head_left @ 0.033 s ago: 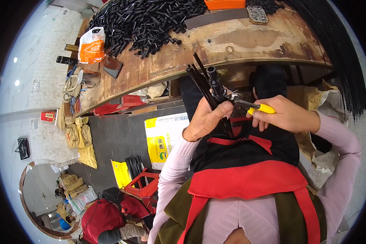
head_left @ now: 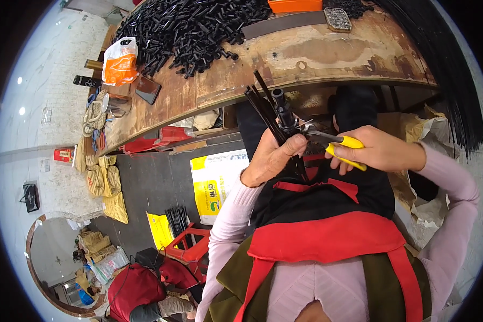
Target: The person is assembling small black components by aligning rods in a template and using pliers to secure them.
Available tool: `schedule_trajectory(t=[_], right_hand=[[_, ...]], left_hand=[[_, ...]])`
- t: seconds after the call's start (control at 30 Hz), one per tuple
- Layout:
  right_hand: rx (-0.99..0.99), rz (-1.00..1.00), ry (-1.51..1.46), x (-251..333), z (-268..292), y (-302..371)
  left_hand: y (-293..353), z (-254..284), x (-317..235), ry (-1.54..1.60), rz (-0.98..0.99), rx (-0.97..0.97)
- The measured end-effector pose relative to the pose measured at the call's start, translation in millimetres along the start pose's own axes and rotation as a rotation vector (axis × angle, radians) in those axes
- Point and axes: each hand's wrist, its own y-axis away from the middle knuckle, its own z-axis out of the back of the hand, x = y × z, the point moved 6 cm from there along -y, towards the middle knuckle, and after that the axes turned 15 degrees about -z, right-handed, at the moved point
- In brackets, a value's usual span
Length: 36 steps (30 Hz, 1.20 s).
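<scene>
My left hand (head_left: 275, 156) is closed round a bundle of thin black rods (head_left: 263, 110) and a black ribbed tubular fitting (head_left: 284, 107), all pointing up and away from me. A pair of pliers (head_left: 354, 143) with yellow handles lies in my right hand (head_left: 383, 150), the two handles spread apart. Its metal jaws reach the fitting's lower end, close beside my left thumb. Small thin silvery pieces stick out there, too fine to make out. Both hands are above my lap, over a black apron (head_left: 327, 206) with red trim.
On the wooden workbench (head_left: 338, 53) ahead lie a heap of short black tubular parts (head_left: 193, 32), an orange tray (head_left: 295, 5), a phone (head_left: 147, 89) and a plastic bag (head_left: 121, 61). Long black rods (head_left: 445, 59) hang at the right. A person in red (head_left: 137, 292) works at lower left, beside a red stool (head_left: 190, 241).
The pliers' yellow handles have spread wider, so the lower handle now shows below my right hand's fingers. My left hand and the rods have stayed almost still.
</scene>
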Motion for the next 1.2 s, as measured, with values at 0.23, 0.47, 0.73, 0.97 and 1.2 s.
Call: schedule_trajectory(t=[0.23, 0.47, 0.73, 0.97, 1.2], right_hand=[[0.243, -0.35, -0.173, 13, 1, 16], [0.294, -0.491, -0.162, 25, 2, 22], [0.201, -0.305, -0.359, 0, -19, 5], [0.099, -0.331, -0.211, 11, -10, 14], [-0.045, -0.545, 0.362, 68, 24, 30]], left_hand=[[-2, -1, 2, -0.01, 0.003, 0.028], [-6, -4, 0, -0.028, -0.016, 0.052], [-5, 2, 2, 0.004, 0.003, -0.013], [-6, 0, -1, -0.028, 0.008, -0.008], [-10, -4, 0, -0.223, -0.036, -0.052]])
